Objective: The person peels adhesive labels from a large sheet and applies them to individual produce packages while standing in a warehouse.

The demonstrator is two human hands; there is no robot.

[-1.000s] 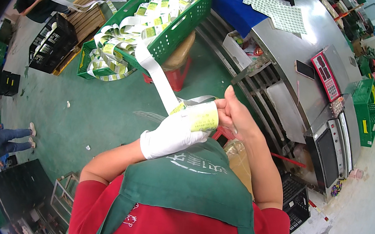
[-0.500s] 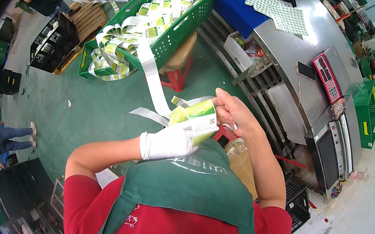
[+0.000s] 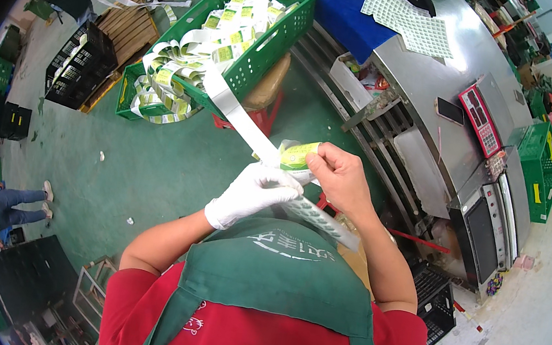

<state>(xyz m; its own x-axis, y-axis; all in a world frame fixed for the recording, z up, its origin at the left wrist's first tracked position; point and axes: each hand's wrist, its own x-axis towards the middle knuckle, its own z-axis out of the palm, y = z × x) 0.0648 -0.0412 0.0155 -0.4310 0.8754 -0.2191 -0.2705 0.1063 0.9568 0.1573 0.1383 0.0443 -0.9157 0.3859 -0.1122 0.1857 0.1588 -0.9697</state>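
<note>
My left hand, in a white glove, is closed at chest height with its thumb and fingers pinched together. A long white label strip runs down to it from the green crate. Below the glove juts a sticker sheet with rows of green marks, blurred; the left hand seems to hold it too. My bare right hand pinches a green-and-yellow label on the strip's near end, just above the gloved fingers. Folds of more printed label strip fill the crate, which rests on a stool.
To the right stands a steel table with a sticker sheet, a phone and a red scale. Black crates and a wooden pallet lie far left. Two other people are at the left.
The right hand has turned and now pinches the label from above. The gloved hand has turned too, bringing the sticker sheet into view below. The strip from the crate slants further right.
</note>
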